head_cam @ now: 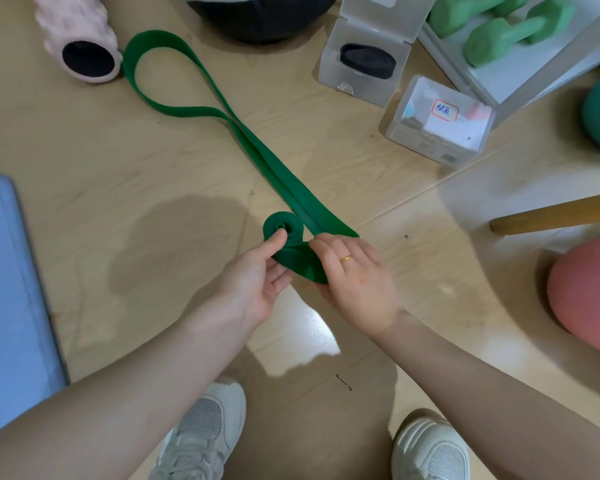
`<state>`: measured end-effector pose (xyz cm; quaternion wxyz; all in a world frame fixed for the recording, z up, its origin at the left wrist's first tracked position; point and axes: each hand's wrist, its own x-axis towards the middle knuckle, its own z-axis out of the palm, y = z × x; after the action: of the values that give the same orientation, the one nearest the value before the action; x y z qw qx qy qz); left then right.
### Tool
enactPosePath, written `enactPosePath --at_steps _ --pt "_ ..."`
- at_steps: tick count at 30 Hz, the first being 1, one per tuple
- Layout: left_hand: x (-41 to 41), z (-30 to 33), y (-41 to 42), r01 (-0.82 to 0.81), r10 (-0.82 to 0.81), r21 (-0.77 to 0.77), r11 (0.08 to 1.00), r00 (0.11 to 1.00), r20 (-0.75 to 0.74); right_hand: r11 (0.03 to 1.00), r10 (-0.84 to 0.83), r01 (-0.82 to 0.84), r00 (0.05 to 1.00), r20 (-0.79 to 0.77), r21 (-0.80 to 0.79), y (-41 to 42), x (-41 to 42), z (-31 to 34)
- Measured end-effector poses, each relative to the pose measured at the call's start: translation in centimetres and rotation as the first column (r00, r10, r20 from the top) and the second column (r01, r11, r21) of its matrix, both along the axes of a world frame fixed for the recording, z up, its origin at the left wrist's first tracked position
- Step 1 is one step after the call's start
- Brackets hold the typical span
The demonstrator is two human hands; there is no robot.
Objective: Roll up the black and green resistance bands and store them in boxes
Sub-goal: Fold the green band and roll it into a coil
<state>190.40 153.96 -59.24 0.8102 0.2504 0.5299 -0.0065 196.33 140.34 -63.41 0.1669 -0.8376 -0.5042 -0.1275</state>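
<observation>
Two hands on green resistance band, on wood floor near closed labelled box. L hand pinching rolled end. R hand gripping flat part beside roll. Black band rolled inside open box behind labelled box.

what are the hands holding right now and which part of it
Both hold the green resistance band at its rolled near end: the left hand pinches the coil, the right hand grips the strip beside it.

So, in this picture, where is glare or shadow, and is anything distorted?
Head view: bright glare on the floor below the hands; a soft shadow left of the green resistance band; wide-angle bending curves the floor seams near the pink ball; the edges are slightly blurred.
</observation>
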Motion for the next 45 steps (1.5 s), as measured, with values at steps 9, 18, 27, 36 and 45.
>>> enactPosePath --at_steps 9,18,27,36,45 --pt "0.2 -0.2 0.8 0.004 -0.004 0.005 1.0 0.998 -0.061 1.0 -0.017 0.019 0.982 0.19 -0.012 0.2 0.1 -0.2" --pt "-0.4 0.1 0.6 0.033 -0.034 -0.022 0.999 0.999 -0.041 0.998 -0.035 0.015 0.954 -0.296 -0.068 -0.2 0.6 0.1" --pt "-0.1 -0.3 0.7 0.072 -0.06 0.196 0.978 0.996 -0.064 0.991 -0.061 0.04 0.985 -0.159 -0.13 0.9 0.7 0.9" --pt "-1.8 -1.2 0.8 0.226 -0.222 0.312 0.923 0.974 -0.051 0.943 -0.161 -0.077 0.746 -0.646 -0.324 1.3 1.7 1.4" --pt "-1.8 -1.1 1.5 0.449 -0.455 0.266 0.853 0.889 -0.042 0.965 0.01 -0.094 0.947 -0.322 -0.246 -0.9 2.4 1.0"
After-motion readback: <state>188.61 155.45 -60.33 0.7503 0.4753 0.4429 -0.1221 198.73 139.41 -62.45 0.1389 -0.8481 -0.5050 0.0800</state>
